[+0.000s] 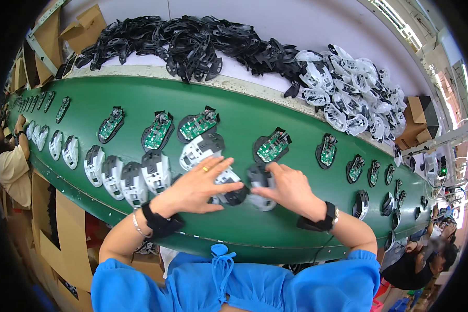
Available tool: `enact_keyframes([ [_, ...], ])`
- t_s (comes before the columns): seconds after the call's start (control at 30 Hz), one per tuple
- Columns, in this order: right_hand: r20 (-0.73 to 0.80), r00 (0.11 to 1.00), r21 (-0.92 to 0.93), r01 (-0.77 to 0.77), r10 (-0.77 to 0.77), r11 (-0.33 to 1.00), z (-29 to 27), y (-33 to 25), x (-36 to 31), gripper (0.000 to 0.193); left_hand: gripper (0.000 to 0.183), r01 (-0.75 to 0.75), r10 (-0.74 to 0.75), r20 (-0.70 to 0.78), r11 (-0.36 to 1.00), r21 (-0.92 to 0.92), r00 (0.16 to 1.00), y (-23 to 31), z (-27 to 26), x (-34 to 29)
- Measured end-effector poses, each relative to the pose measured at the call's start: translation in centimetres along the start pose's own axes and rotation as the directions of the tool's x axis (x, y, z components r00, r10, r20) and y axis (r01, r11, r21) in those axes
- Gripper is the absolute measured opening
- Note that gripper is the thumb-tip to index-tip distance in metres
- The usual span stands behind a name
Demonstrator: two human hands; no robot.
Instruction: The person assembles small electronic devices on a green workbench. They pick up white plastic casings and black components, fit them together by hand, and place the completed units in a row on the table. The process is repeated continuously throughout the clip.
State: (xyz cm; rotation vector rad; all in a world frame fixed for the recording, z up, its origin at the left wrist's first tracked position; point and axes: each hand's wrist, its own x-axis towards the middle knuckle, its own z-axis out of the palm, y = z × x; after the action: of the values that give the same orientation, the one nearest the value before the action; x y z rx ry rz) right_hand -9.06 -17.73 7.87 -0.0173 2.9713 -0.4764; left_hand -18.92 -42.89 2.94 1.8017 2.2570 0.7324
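My left hand is spread open, palm down, over the mouse shells in front of me. By its fingertips lies a white and black mouse shell; a second shell, partly hidden, is under its fingers. My right hand has its thumb and fingers closed on a dark grey and white mouse shell, smeared by motion. Just beyond that hand sits a black mouse base with a green circuit board. Another such base lies past the left hand's shell.
A green conveyor belt carries rows of circuit-board bases and white shells. On the ledge behind are heaps of black plastic parts and white shells. Other people work at the left and right. Cardboard boxes stand below.
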Motion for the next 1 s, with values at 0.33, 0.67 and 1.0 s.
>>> enact_keyframes([
  [0.33,-0.414,0.825,-0.142,-0.477,0.386,0.867,-3.2,13.0,21.1,0.044,0.065,0.193,-0.214,-0.340,0.977,-0.093,0.916,3.0,-0.6,1.4],
  [0.67,-0.276,0.885,0.038,-0.381,0.376,0.924,-4.2,14.7,17.4,0.024,0.075,0.385,-0.329,-0.242,0.892,0.237,0.913,7.7,7.2,8.8],
  [1.0,-0.111,0.947,0.990,0.078,0.302,0.119,-7.2,7.9,4.0,0.012,0.081,0.179,-0.225,-0.124,0.935,-0.307,0.966,6.1,4.1,7.0],
])
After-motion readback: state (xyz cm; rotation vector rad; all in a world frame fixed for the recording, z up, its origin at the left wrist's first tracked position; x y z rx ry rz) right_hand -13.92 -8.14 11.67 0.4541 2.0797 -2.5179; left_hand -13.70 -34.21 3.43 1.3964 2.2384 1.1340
